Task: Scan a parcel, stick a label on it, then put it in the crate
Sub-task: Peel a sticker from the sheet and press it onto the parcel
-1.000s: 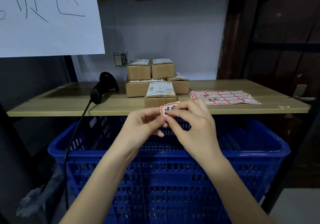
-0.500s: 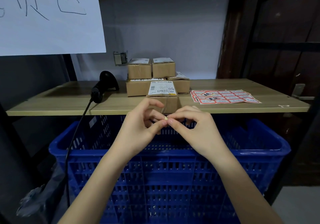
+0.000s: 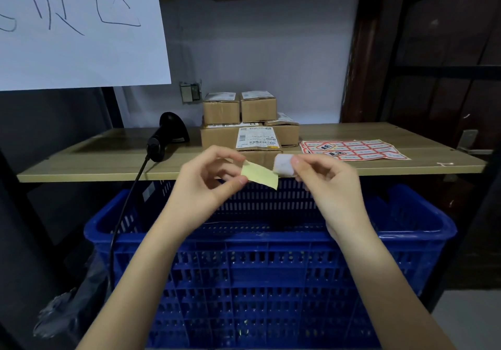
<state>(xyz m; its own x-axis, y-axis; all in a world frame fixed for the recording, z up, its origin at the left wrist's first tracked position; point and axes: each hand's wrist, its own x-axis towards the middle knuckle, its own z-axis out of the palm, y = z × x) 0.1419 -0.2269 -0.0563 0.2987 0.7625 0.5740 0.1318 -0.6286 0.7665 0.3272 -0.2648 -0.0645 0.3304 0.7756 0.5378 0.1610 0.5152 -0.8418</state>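
Note:
My left hand [image 3: 208, 184] pinches a yellow backing paper [image 3: 260, 176] over the blue crate [image 3: 130, 227]. My right hand [image 3: 333, 187] pinches the peeled label [image 3: 282, 164], its white sticky side toward me. The two pieces are apart. Just behind them, a brown parcel [image 3: 257, 143] with a white shipping label on top sits at the front edge of the wooden shelf [image 3: 95, 160]. The black barcode scanner [image 3: 168, 135] lies to the parcel's left.
Several more cardboard parcels [image 3: 238, 108] are stacked behind the front one. A sheet of red-bordered labels [image 3: 355, 150] lies on the shelf at the right. The scanner's cable [image 3: 127, 206] hangs down past the crate's left corner. A white paper sign [image 3: 76, 30] hangs at upper left.
One second ago both hands held the label together, printed face toward me. Since then they have pulled apart, splitting the yellow backing to the left from the label to the right.

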